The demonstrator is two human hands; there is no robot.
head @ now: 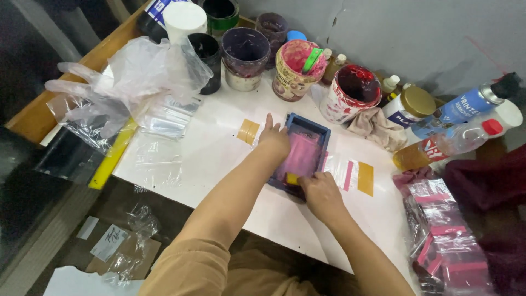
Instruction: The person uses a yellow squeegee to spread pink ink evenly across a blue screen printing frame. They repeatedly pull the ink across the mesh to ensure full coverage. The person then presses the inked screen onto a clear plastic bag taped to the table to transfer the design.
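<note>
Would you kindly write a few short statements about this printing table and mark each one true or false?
1. The left hand rests on the edge of the small blue frame. True.
2. The right hand is lifting the red-stained tub. False: it holds a small yellow tool at the near end of the frame; the tub stands apart behind it.
3. The inside of the frame is pink. True.
4. A green stick stands in the pink-smeared tub. True.
5. The crumpled plastic bag lies to the right of the frame. False: it lies at the left of the table.
</note>
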